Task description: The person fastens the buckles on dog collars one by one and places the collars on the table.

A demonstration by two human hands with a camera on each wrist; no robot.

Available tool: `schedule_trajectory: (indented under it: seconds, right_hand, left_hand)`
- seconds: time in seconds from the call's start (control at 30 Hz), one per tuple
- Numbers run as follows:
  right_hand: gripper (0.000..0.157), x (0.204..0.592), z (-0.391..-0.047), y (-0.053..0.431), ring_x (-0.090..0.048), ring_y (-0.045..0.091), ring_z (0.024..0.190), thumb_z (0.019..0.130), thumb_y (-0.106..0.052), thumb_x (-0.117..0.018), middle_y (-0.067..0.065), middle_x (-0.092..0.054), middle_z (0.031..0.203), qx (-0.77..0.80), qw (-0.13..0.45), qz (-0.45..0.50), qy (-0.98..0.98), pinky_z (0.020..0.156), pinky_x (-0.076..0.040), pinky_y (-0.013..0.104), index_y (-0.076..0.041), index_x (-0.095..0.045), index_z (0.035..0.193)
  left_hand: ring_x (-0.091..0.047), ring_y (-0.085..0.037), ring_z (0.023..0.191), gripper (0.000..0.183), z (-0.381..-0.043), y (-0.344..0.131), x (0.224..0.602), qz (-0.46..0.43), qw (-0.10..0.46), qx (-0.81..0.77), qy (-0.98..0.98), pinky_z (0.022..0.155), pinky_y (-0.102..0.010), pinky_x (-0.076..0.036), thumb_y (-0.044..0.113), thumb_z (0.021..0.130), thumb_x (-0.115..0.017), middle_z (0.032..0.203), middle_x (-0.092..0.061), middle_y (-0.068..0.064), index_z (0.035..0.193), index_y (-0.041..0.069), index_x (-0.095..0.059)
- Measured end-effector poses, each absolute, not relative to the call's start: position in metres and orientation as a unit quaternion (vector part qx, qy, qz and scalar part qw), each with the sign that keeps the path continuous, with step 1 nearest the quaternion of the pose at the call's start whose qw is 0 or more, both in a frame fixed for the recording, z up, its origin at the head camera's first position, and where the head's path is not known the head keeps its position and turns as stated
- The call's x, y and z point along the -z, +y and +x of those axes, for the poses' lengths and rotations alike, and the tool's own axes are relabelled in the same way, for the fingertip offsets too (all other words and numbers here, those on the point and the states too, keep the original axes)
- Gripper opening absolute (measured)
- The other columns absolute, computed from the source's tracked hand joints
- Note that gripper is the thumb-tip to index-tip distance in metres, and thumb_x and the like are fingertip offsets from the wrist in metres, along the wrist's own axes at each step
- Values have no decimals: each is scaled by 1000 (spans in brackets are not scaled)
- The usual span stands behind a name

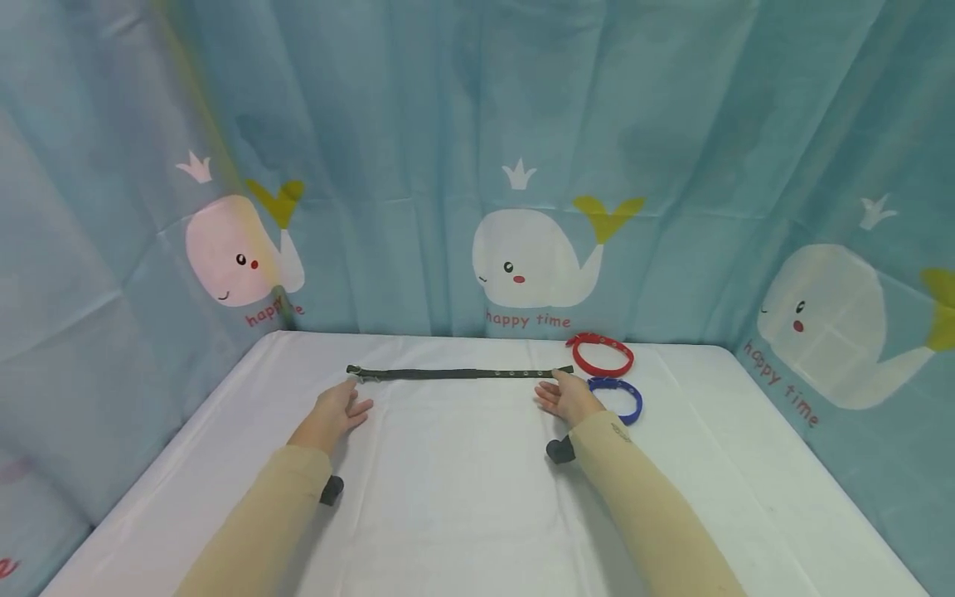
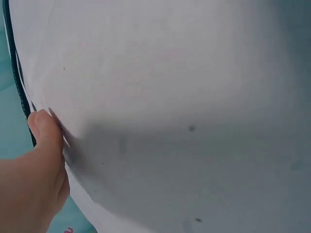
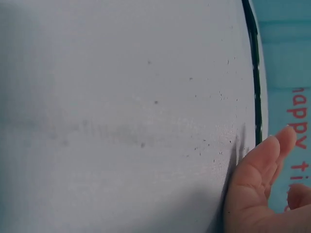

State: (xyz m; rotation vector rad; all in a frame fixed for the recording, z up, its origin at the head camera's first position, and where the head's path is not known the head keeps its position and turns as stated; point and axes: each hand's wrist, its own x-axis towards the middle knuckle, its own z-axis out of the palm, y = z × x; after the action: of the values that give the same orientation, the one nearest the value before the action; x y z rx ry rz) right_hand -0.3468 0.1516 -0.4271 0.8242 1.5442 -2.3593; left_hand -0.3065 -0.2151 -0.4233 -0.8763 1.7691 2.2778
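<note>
A dark green pet collar (image 1: 440, 374) lies stretched straight across the white table, its buckle at the left and metal eyelets toward the right. My left hand (image 1: 337, 413) pinches it near the buckle with thumb and a finger, the other fingers loosely extended. At the eyelet end my right hand (image 1: 570, 398) pinches the strap, and a short tip shows beyond it. The left wrist view shows fingertips (image 2: 43, 121) together against the dark strap. In the right wrist view the strap (image 3: 257, 97) runs behind the fingertips, so the contact is partly hidden.
A red collar (image 1: 599, 371), fastened in a loop, lies at the back right. Nearer me, a blue looped collar (image 1: 631, 417) sits just beside the right hand, partly hidden by the wrist. Blue curtains (image 1: 418, 166) with whale prints hang behind and beside the table (image 1: 448, 497).
</note>
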Motion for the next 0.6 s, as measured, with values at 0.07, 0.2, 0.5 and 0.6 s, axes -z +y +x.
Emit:
schedule_trajectory:
  seconds: [0.07,0.2,0.5,0.6]
  right_hand:
    - [56,429,-350,153,-54,33,123,105,-20,-44,25,-50,136,803,104,271,521,97,-47,40,-1,-21,152]
    - [52,433,-351,149,-56,33,121,105,-18,-43,25,-53,134,798,100,257,536,96,-47,40,2,-25,150]
    - [52,433,-346,143,-60,32,115,104,-18,-46,24,-57,129,784,70,271,554,90,-51,38,1,-28,149]
    - [53,434,-345,143,-60,31,116,105,-19,-44,24,-56,131,789,66,264,550,93,-49,39,1,-25,151]
  left_hand:
    - [-54,-26,123,59,-313,-217,426,-295,60,-737,605,105,-37,-39,25,106,-33,160,-14,-14,156,7,-7]
    - [-64,-14,84,62,-329,-231,432,-302,61,-702,642,92,-31,-50,21,104,-38,159,-17,-18,155,4,-6]
    - [-62,-4,73,70,-338,-236,419,-245,91,-718,644,104,-34,-40,4,102,-39,159,-12,-21,154,6,8]
    - [-65,-6,73,66,-343,-231,420,-247,90,-724,638,107,-38,-36,1,102,-37,156,-21,-24,155,5,3]
